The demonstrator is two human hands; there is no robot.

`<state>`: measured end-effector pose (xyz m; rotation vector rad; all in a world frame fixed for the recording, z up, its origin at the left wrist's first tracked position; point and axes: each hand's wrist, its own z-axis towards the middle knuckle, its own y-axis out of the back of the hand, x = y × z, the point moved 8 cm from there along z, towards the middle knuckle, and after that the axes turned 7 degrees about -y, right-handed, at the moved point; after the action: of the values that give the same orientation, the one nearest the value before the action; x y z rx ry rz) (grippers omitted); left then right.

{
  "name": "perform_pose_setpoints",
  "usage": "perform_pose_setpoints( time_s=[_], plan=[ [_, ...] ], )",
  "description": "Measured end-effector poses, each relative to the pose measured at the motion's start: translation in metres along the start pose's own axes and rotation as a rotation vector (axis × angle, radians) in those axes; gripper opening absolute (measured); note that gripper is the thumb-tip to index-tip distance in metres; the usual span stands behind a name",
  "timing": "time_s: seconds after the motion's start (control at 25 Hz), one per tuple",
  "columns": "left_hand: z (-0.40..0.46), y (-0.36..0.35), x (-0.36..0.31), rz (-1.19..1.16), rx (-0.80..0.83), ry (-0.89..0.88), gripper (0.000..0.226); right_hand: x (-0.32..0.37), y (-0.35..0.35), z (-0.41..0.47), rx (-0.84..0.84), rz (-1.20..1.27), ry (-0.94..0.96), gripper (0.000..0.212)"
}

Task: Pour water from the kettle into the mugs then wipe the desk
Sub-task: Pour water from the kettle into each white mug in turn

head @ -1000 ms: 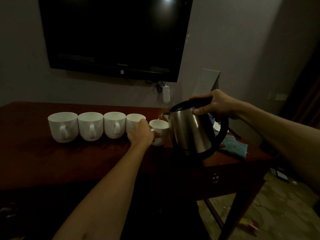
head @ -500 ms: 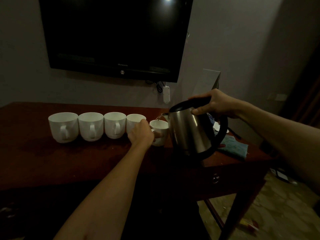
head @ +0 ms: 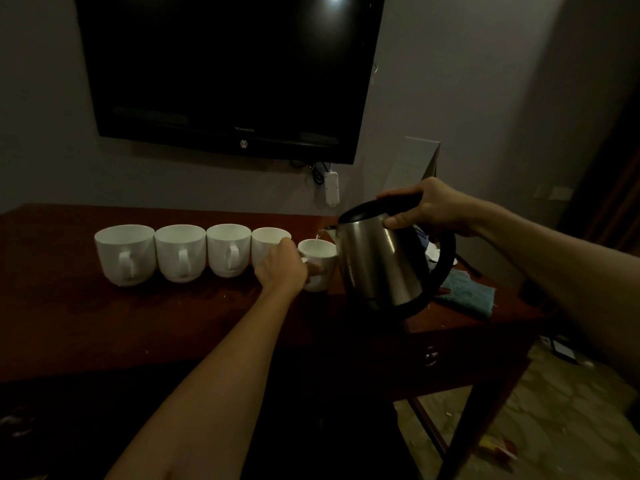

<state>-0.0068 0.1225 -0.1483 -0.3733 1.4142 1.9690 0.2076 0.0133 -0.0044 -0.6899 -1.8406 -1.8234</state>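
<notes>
Starting at our left, a dark reddish wooden tabletop point(head: 69, 306) with a dull, slightly speckled surface carries a row of white glazed mugs. The first mug point(head: 124, 254), second mug point(head: 180, 252) and third mug point(head: 228, 251) are rounded, taper to a small foot, and turn their loop handles towards us; each touches its neighbour. The fourth mug point(head: 268, 242) is half covered by our left hand point(head: 282, 268), so its handle is hidden. That hand curls round the side of the fifth mug point(head: 320, 259), a smaller white cup standing on the tabletop just beside the fourth; the fingers on its far side are out of sight.

A thin stream of water point(head: 319, 233) falls from the spout into this mug. The kettle point(head: 381, 265) is brushed steel with a black lid, black looped handle and black base ring, tilted towards the mug and held clear of the tabletop. Our right hand point(head: 433, 209) grips the top of the handle, thumb pressed on the steel side near the lid.

Behind the kettle lies a crumpled teal cloth point(head: 467, 296), fuzzy in texture and partly hidden by the kettle. Something pale sits beyond the handle, too dim to identify. On the wall hangs a glossy black television point(head: 225, 71), cut off at the top, with a white power strip point(head: 331, 187) dangling beneath it. A round metal drawer knob point(head: 430, 355) glints low on the right.
</notes>
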Motion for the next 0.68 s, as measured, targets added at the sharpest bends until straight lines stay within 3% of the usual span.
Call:
perform_pose_setpoints(
  time_s=[0.68],
  plan=[
    [0.0012,-0.0020,0.0014,0.017,0.019,0.011,0.038,0.0024,0.0007,-0.0007,-0.012,-0.010,-0.023,0.051]
  ],
)
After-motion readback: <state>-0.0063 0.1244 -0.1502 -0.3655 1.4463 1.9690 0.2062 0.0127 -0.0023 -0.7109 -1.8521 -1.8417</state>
